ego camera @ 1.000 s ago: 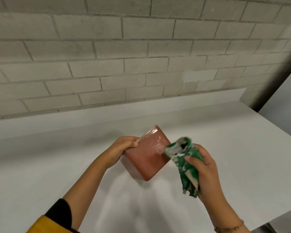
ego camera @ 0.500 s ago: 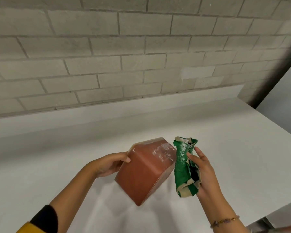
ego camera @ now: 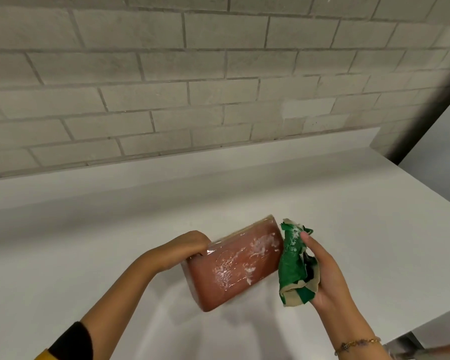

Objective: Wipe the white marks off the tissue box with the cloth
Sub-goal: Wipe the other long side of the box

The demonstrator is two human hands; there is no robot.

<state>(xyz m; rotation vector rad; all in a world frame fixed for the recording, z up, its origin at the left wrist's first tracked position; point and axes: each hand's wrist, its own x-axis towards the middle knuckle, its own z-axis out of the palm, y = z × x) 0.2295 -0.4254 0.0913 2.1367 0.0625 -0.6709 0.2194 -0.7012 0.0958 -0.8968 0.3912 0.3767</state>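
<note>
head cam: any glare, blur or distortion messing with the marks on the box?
Head view: glossy wrap on the tissue box throws glare that blends with the white marks; mortar lines in the brick wall bow from the wide lens; soft shadows on the table.

The left hand's [ego camera: 186,249] fingers disappear behind the reddish-brown plastic-wrapped tissue box [ego camera: 235,263]. A blurred reddish object [ego camera: 437,351] at the near right corner is cut off by the edge, unidentifiable.

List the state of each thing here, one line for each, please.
Box: held tilted above the table, white marks on its upper face.
Cloth: bunched, white smears near its top.
Left hand: gripping the box's end.
Right hand: holding the cloth beside the box.
</note>
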